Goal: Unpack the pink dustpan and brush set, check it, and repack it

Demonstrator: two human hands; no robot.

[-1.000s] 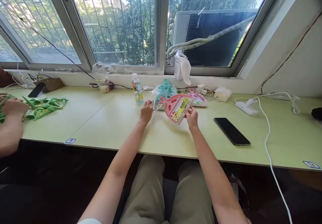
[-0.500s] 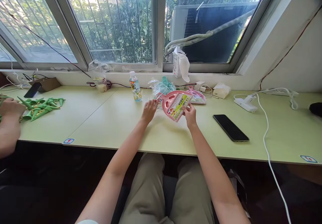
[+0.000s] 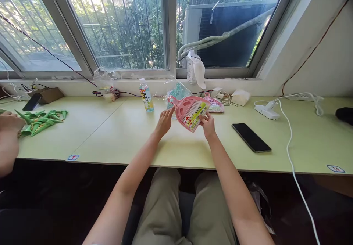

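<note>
A pink dustpan and brush set (image 3: 191, 112) with a yellow-green label is held up above the table, tilted, its handle to the upper left. My right hand (image 3: 207, 125) pinches its lower right edge. My left hand (image 3: 164, 121) is closed at the handle side, fingertips against the pink plastic near the handle. Behind the set lies a teal item in clear plastic wrapping (image 3: 178, 92), partly hidden. Another pink wrapped set (image 3: 216, 104) rests on the table behind my right hand.
A bottle (image 3: 146, 96) stands left of my hands. A black phone (image 3: 251, 137) and white power strip (image 3: 267, 111) lie right. Another person's hand (image 3: 10, 123) is by green cone-shaped pieces (image 3: 44, 121) at far left. The table's front edge (image 3: 182, 167) is near my knees.
The view has shifted slightly. The pink set's handle shows more clearly above my left hand, whose fingers have moved a little lower along it. My right hand keeps its grip.
</note>
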